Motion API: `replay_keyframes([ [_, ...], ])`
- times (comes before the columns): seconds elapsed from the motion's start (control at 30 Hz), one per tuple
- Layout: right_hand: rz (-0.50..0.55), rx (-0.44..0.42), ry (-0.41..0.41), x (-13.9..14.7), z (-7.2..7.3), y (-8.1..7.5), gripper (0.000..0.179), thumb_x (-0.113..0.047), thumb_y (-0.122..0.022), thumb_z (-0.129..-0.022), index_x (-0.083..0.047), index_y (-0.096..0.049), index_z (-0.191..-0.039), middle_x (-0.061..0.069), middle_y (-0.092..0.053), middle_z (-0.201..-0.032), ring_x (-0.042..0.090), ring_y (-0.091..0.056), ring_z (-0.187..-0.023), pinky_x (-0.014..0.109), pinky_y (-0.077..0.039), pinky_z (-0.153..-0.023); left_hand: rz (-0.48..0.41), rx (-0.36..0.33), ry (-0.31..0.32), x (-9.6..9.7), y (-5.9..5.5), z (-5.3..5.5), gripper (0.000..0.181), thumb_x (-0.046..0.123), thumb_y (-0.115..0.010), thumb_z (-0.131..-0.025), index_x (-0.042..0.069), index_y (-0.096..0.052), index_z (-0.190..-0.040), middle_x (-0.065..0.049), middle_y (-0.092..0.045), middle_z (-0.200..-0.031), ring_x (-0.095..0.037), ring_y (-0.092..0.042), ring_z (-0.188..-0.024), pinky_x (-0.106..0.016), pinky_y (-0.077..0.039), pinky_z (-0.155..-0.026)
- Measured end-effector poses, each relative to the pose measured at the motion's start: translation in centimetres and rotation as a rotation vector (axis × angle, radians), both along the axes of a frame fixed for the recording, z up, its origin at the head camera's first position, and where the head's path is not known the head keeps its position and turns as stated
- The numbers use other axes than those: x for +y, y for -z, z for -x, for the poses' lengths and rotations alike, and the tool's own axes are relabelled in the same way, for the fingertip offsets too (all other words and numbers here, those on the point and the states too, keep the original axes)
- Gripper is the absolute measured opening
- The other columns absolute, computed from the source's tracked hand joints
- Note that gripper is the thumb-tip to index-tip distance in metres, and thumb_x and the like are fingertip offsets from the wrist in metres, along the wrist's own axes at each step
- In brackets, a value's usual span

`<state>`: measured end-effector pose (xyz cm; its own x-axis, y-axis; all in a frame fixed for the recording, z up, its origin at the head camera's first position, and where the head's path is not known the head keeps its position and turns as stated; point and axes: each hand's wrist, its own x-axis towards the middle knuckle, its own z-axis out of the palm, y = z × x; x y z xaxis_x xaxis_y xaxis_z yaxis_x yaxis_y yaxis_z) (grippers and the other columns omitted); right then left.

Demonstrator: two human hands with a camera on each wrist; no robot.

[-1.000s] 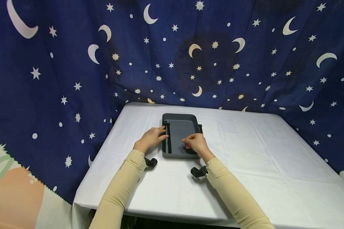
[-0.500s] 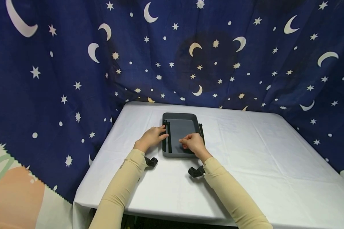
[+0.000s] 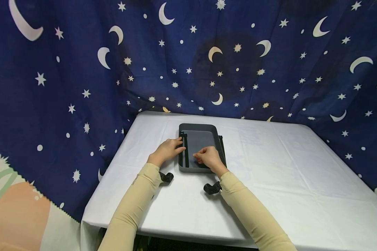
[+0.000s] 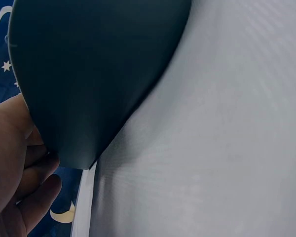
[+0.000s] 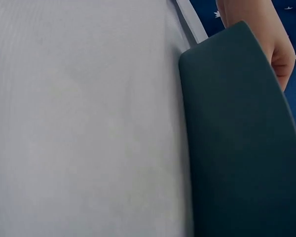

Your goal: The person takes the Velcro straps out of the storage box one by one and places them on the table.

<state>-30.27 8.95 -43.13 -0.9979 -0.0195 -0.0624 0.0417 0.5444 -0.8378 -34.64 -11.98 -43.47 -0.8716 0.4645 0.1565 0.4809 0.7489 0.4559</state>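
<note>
A shallow dark grey tray (image 3: 198,127) with rounded corners lies on the white table. Along its left inner side runs a black strip (image 3: 186,153); a second black strip (image 3: 222,144) shows outside its right wall. My left hand (image 3: 167,150) holds the tray's left wall, with the thumb at the strip and the other fingers at the rim. Over the tray's near right part, my right hand (image 3: 209,157) has thumb and fingers drawn together; I cannot tell whether something small is pinched there. In the right wrist view the tray wall hides most of the right hand (image 5: 266,34).
White cloth (image 3: 286,167) covers the table around the tray. Black wrist mounts (image 3: 167,177) stick out under both forearms near the tray's front. A dark blue curtain (image 3: 176,52) with moons and stars hangs behind the table and along its sides.
My right hand has moved left over the tray, uncovering more of the strip outside the right wall. The left hand stays at the left wall, and the tray has not visibly moved.
</note>
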Motion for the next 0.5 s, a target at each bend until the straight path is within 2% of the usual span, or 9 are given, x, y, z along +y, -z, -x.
replay_keyframes([
  [0.5, -0.015, -0.007, -0.01, -0.81, 0.3, 0.29, 0.017, -0.018, -0.078, -0.088, -0.001, -0.077, -0.086, 0.011, -0.076, -0.085, 0.013, -0.068, -0.065, 0.027, -0.061, -0.063, 0.013, -0.002, -0.008, 0.06, 0.1, 0.14, 0.053, 0.037, -0.058, -0.102, 0.001, -0.056, -0.141, -0.013, -0.044, -0.155, -0.031, -0.049, -0.139, -0.042, -0.043, -0.115],
])
